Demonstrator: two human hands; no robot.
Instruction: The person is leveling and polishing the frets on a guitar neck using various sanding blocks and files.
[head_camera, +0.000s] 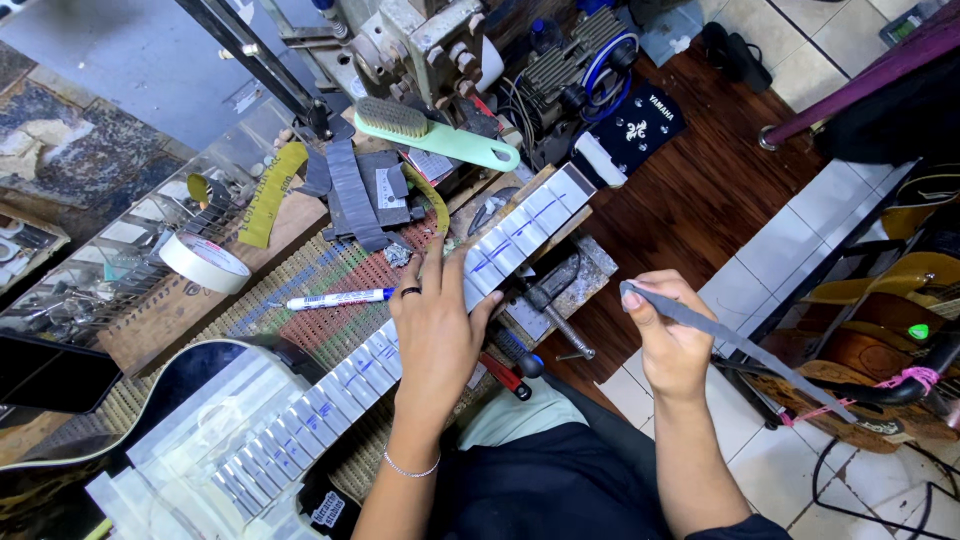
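Observation:
A guitar neck lies diagonally across the bench, its fretboard covered in pale masking tape with blue marks between the frets. My left hand rests flat on the middle of the neck, fingers spread, a dark ring on one finger and a thin bracelet at the wrist. My right hand is off the bench to the right, closed around a long flat grey file that slants down toward the lower right. The black guitar body, also partly taped, is at the lower left.
A blue and white marker lies on the woven mat left of my hand. A roll of masking tape, a green-handled brush, grey sandpaper strips, a hammer and a red-handled tool crowd the bench. Other guitars stand at the right.

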